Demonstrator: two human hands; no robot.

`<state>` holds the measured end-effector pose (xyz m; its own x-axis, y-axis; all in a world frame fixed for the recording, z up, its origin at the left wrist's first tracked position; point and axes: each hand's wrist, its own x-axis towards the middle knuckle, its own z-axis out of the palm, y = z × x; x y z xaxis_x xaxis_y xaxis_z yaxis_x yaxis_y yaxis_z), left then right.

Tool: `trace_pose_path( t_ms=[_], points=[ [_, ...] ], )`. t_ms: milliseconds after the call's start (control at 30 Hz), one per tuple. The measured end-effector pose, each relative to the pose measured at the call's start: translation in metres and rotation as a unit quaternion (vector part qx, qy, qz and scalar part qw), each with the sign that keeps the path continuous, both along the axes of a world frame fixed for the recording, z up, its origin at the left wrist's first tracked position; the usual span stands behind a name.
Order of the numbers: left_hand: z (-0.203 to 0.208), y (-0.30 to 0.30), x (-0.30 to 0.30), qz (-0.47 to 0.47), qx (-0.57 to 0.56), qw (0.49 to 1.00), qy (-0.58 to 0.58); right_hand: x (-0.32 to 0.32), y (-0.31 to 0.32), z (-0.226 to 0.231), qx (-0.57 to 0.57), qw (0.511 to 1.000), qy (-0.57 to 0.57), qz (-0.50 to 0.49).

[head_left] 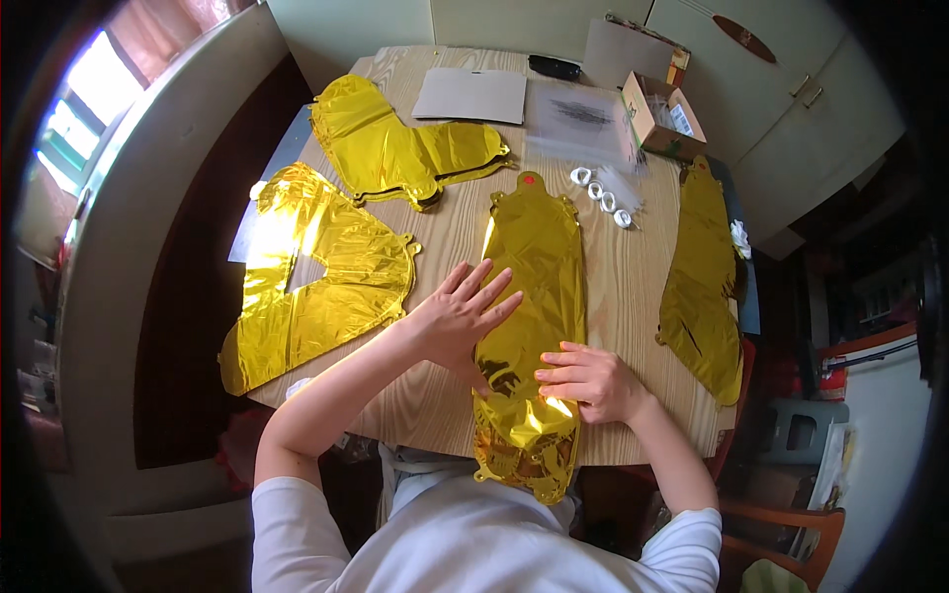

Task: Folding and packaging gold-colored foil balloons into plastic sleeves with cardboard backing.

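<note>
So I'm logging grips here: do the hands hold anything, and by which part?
Nothing is gripped. Left hand lies flat, fingers spread, on the middle gold foil balloon; right hand presses its lower part near the table edge.

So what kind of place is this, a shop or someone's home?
Most likely a room in a home, not a shop. A wooden table serves as the work surface, pale cupboard doors stand behind it, and a window is at the left. Flat gold foil balloons lie across the table, suggesting party preparation.

Both hands lie flat, left (463, 321) fingers spread, right (589, 381) curled.
</note>
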<state>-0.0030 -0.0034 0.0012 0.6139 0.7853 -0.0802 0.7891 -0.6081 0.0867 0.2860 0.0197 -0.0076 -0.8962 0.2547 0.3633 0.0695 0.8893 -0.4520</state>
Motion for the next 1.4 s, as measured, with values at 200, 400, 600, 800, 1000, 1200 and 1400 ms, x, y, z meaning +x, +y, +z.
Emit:
trace_pose_path(
  t_ms=[200,400,600,800,1000,1200,1400],
  points=[
    [-0.015,0.014,-0.005,0.03,0.06,0.997,-0.037,0.0,0.0,-0.001,-0.004,1.0,0.0,0.002],
    [-0.015,0.037,-0.012,0.056,0.069,0.996,0.001,0.001,0.0,0.0,-0.007,1.0,-0.005,0.001],
    [-0.011,0.056,-0.02,0.097,0.031,0.994,0.048,0.002,0.0,0.002,-0.021,1.0,-0.018,0.012],
    [-0.007,0.058,-0.019,0.102,0.007,0.994,0.051,0.007,0.003,0.025,-0.062,0.996,-0.064,0.032],
    [-0.009,0.059,-0.019,0.106,0.01,0.992,0.069,-0.049,-0.006,0.03,0.048,0.996,-0.048,-0.052],
    [-0.011,0.059,-0.019,0.102,0.015,0.993,0.05,-0.074,-0.009,0.005,0.159,0.98,-0.118,-0.029],
    [-0.009,0.058,-0.02,0.107,0.01,0.993,0.044,-0.07,-0.023,0.003,0.118,0.985,-0.126,-0.005]
  ],
)
